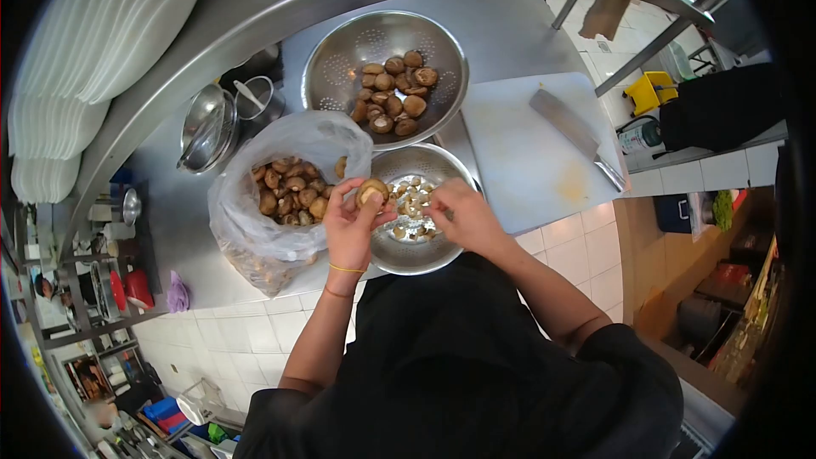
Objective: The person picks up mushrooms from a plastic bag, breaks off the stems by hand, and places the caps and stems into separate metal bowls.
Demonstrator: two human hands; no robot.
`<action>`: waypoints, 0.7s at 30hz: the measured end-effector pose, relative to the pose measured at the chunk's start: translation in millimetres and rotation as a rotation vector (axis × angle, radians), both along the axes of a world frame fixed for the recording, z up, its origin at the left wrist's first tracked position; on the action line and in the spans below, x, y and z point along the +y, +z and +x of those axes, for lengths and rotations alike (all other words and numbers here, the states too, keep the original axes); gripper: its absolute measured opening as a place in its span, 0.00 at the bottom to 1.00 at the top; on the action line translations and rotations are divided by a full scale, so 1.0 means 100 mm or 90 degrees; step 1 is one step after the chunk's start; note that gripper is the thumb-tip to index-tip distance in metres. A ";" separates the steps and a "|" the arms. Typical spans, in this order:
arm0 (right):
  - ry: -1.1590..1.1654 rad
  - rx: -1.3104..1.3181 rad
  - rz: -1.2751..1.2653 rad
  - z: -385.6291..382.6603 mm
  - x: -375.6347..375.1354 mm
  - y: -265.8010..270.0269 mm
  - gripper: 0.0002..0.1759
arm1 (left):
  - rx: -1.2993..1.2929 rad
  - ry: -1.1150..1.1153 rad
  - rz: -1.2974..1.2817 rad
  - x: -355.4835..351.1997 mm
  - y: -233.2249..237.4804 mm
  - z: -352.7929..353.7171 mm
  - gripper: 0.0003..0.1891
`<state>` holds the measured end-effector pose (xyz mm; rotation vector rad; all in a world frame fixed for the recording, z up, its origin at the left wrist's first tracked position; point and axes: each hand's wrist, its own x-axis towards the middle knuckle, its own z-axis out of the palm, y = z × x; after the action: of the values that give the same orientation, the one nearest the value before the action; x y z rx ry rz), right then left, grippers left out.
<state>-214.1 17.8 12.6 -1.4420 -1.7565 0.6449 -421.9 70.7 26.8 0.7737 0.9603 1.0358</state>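
Holding a mushroom (371, 193) over the bowl (416, 265), likely so trimmings drop in, the left hand (350, 225) clamps it; the right hand (463, 217) curls beside it, grip unclear. Bag (255, 229) left of the bowl, colander (327, 76) beyond, board (518, 161) with cleaver (565, 123) right, on a steel counter (510, 25), tiled kitchen

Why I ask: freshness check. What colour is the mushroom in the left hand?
Light tan; the mushroom in the left hand, head view.

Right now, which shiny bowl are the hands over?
The nearer bowl, holding small pale pieces. The farther bowl, a colander with holes, holds whole brown mushrooms and lies beyond the left hand and right hand.
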 end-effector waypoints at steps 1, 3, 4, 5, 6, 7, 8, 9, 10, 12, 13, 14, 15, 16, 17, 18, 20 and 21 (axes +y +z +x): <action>-0.007 -0.004 -0.001 0.09 -0.02 0.05 0.05 | 0.039 -0.022 0.016 0.00 -0.01 0.00 0.15; -0.226 0.065 -0.056 0.31 -0.02 0.13 0.06 | 0.075 -0.050 0.033 -0.01 -0.04 0.00 0.15; -0.231 0.064 -0.054 0.48 -0.03 0.07 0.06 | 0.103 -0.055 0.036 -0.01 -0.06 0.01 0.16; -0.219 0.027 -0.144 0.68 -0.04 -0.05 0.08 | 0.132 -0.059 0.039 0.00 -0.08 0.01 0.16; -0.206 -0.009 -0.235 0.78 -0.06 -0.18 0.10 | 0.131 -0.064 0.041 0.00 -0.11 0.01 0.16; -0.212 -0.008 -0.234 0.77 -0.06 -0.28 0.10 | 0.157 -0.073 0.073 0.00 -0.14 0.01 0.16; -0.134 -0.023 -0.241 0.73 -0.07 -0.39 0.10 | 0.184 -0.082 0.105 0.00 -0.19 0.02 0.16; -0.056 -0.037 -0.247 0.68 -0.08 -0.49 0.10 | 0.182 -0.088 0.105 0.00 -0.24 0.00 0.16; -0.018 -0.100 -0.176 0.58 -0.09 -0.58 0.15 | 0.243 -0.107 0.149 0.00 -0.31 -0.02 0.15; -0.081 -0.139 -0.194 0.38 -0.07 -0.73 0.17 | 0.304 -0.127 0.194 0.00 -0.38 -0.08 0.15; -0.139 -0.179 -0.211 0.30 -0.04 -0.73 0.19 | 0.319 -0.144 0.180 0.00 -0.40 -0.12 0.14; -0.142 -0.207 -0.262 0.26 0.01 -0.72 0.22 | 0.334 -0.162 0.166 -0.01 -0.41 -0.15 0.14; -0.143 -0.207 -0.261 0.22 0.03 -0.70 0.22 | 0.335 -0.162 0.167 -0.02 -0.42 -0.18 0.14; -0.171 -0.222 -0.276 0.18 0.06 -0.69 0.21 | 0.327 -0.160 0.164 -0.03 -0.42 -0.21 0.14; -0.200 -0.238 -0.292 0.15 0.07 -0.67 0.20 | 0.319 -0.158 0.160 -0.04 -0.43 -0.24 0.14; -0.202 -0.237 -0.290 0.14 0.09 -0.64 0.20 | 0.319 -0.159 0.162 -0.05 -0.43 -0.26 0.14; -0.207 -0.275 -0.345 0.14 0.13 -0.57 0.22 | 0.316 -0.156 0.172 -0.06 -0.44 -0.28 0.14; -0.208 -0.279 -0.343 0.15 0.13 -0.55 0.22 | 0.312 -0.155 0.173 -0.07 -0.45 -0.27 0.14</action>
<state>-199.2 30.5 -42.9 -2.3307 -1.6662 0.6927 -449.2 64.1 -17.8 1.3785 1.1137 0.7840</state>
